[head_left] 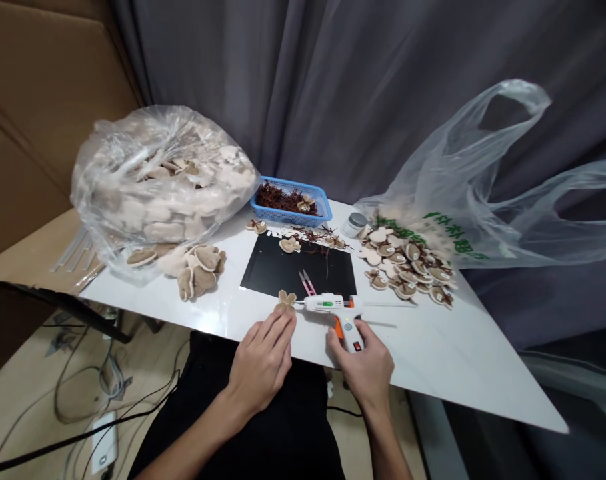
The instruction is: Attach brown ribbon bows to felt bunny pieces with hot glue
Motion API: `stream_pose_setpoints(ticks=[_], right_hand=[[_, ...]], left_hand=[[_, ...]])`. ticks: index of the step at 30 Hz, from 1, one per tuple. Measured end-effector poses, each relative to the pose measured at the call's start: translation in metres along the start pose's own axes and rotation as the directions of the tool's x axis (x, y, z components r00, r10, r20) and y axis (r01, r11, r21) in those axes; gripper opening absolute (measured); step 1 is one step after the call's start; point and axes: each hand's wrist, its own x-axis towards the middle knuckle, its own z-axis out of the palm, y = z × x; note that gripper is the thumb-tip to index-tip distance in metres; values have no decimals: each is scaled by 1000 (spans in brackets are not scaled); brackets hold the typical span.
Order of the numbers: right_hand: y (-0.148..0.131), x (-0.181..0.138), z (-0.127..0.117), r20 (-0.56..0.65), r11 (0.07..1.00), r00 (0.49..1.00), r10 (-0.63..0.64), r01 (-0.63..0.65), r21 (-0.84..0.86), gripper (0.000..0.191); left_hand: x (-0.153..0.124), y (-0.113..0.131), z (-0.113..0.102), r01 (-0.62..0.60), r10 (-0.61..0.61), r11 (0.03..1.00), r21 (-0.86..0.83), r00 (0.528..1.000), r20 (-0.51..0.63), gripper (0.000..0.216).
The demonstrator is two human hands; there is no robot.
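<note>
My right hand [365,363] is closed round the orange grip of a white hot glue gun [333,307] at the table's near edge. The gun's nozzle points left and touches a small beige felt piece [286,299] that lies on the white table [457,353]. My left hand [263,357] rests flat just below that piece, fingers stretched out toward it and holding nothing. Pink snips [307,283] lie on a black mat [297,270] right behind the gun.
A big clear bag of beige felt shapes [157,183] fills the left, loose ones [197,267] before it. A blue basket of brown bits [290,200] stands at the back, a small jar [355,223] beside it. Finished pieces [407,263] spill from a plastic bag [483,187] on the right.
</note>
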Motion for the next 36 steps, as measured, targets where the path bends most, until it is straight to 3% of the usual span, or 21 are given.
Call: stream_pose_setpoints(ticks=[8, 36], right_hand=[[-2, 1, -4, 49, 1000, 999, -14, 13, 19, 40], [11, -5, -7, 29, 994, 997, -66, 68, -81, 42]], left_hand=[[3, -2, -1, -13, 14, 1000, 26, 1000, -27, 48], [3, 0, 5, -15, 15, 1000, 21, 1000, -20, 42]])
